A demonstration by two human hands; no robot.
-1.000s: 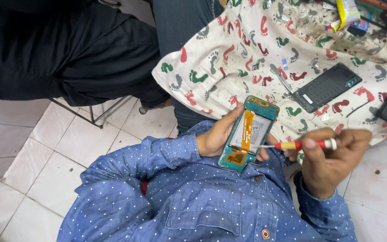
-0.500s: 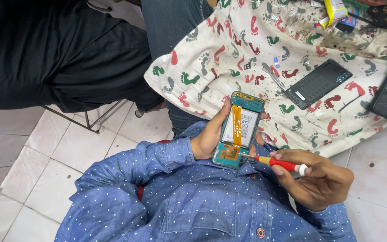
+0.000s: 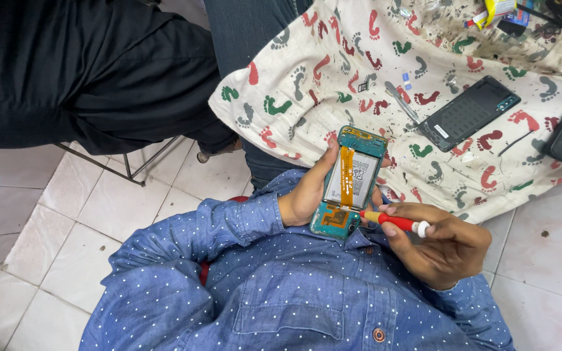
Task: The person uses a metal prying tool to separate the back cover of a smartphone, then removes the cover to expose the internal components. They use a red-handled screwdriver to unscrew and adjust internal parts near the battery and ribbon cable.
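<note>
Looking down from the head camera, the left hand (image 3: 307,195) is wrapped around the opened phone (image 3: 349,182), thumb along its left edge and fingertips just showing on the right edge, so it is closed on the phone. The phone sits in front of the blue dotted shirt (image 3: 281,292), its back cover off, a white battery and an orange flex ribbon (image 3: 345,174) exposed. Its long axis runs away from the body and leans slightly to the right, the teal circuit board at the near end lowest in the picture.

The right hand (image 3: 440,250) is closed on a red screwdriver (image 3: 395,222) with a white cap, held nearly crosswise to the phone's length. The tip points left and meets the phone's near right corner, at the lower board (whether it sits in a screw head is too small to tell). Both hands lie close together at that lower end.

Beyond them, a footprint-patterned cloth (image 3: 333,71) carries a dark back cover (image 3: 469,112), well apart from the hands.
</note>
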